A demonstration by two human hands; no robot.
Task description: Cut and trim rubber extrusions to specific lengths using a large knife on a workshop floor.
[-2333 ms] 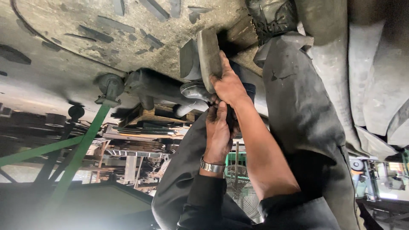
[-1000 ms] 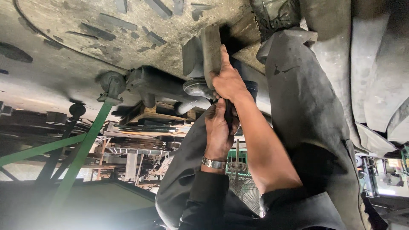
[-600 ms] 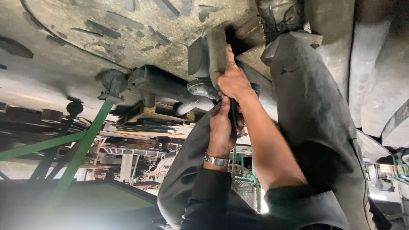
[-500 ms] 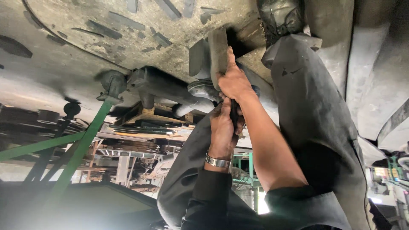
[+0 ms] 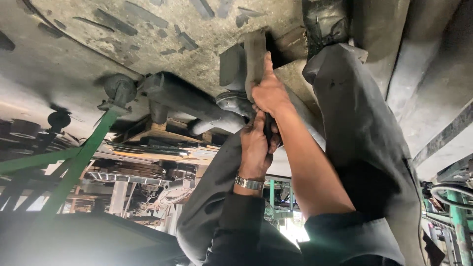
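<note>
Both hands raised to a fitting under a lifted vehicle, work mid-way

At upper centre of the frame a grey metal bracket [image 5: 253,61] juts from the underbody [image 5: 123,29]; the right hand [image 5: 268,91] is clasped around its lower end, while the left hand [image 5: 256,145] just below is clenched around a dark tool [image 5: 270,132]. The bracket looks still attached. A green support stand [image 5: 79,162] rises at left.

Daylight pours in from the lower middle of the frame, blowing out to white glare there. The top stays dim and shadowed, the lower left nearly black. Edges look slightly soft.
</note>
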